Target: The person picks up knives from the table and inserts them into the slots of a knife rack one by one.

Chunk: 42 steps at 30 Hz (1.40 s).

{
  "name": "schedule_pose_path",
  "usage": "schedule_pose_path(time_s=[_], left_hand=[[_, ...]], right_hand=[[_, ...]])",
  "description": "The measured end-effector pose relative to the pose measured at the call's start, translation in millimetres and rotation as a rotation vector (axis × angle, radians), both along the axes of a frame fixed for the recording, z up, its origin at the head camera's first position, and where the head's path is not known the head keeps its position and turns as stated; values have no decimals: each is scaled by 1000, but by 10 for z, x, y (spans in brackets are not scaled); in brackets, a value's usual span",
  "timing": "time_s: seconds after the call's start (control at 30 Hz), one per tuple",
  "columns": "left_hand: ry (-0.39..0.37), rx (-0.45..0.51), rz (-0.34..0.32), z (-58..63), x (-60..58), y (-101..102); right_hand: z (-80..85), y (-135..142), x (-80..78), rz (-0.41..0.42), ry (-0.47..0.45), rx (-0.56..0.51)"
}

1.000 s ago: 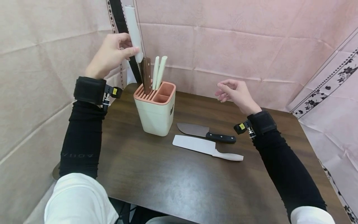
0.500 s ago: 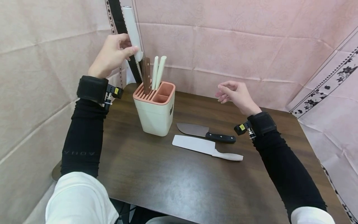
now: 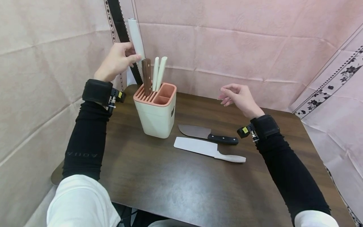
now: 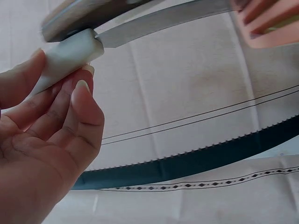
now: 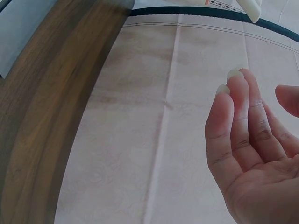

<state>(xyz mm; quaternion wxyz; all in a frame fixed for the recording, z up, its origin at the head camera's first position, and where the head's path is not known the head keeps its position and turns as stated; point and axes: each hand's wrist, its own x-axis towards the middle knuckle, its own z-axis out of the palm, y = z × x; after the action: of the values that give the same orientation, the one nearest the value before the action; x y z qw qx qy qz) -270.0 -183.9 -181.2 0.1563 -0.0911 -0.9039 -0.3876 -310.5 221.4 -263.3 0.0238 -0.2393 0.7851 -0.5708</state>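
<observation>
My left hand (image 3: 116,62) pinches the white handle (image 3: 136,37) of a knife, held upright above the knife block (image 3: 154,119). In the left wrist view its narrow metal blade (image 4: 163,24) runs from the handle down to the block's orange top, where the tip is hidden. A brown wooden-handled knife (image 3: 146,77) stands in a slot right beside it and overlaps it. Two pale-handled knives (image 3: 160,74) stand in the slots just to the right. My right hand (image 3: 239,97) hovers over the table's far side with relaxed fingers, holding nothing.
Flat on the brown table (image 3: 158,176) lie a black-handled knife (image 3: 195,131) and, nearer, a white cleaver-shaped knife (image 3: 197,146). The block's right side has two square compartments. Pale cloth (image 3: 227,53) hangs behind and at both sides.
My left hand has moved down with the white-handled knife, so the handle sits lower, close behind the brown one. My right hand has stayed nearly still.
</observation>
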Motion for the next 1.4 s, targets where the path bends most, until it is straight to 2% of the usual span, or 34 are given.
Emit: schedule_pose_path(time_s=[0.27, 0.7, 0.9, 1.03, 1.23, 1.4], left_hand=[[-60, -24, -13, -144, -95, -47], [-113, -101, -71, -320, -140, -60], [-127, -118, -68, -383, -179, -59], [-152, -118, -62, -410, -193, -71], [-156, -108, -55, -436, -197, -93], [-139, -125, -54, -451, -194, -113]], right_hand=[[-22, 23, 12, -1, -3, -12], [-90, 86, 37, -6, -19, 15], [-136, 115, 41, -18, -12, 38], [-183, 150, 38, -17, -51, 55], [-306, 232, 14, 6, -112, 136], [-473, 308, -10, 3, -86, 299]])
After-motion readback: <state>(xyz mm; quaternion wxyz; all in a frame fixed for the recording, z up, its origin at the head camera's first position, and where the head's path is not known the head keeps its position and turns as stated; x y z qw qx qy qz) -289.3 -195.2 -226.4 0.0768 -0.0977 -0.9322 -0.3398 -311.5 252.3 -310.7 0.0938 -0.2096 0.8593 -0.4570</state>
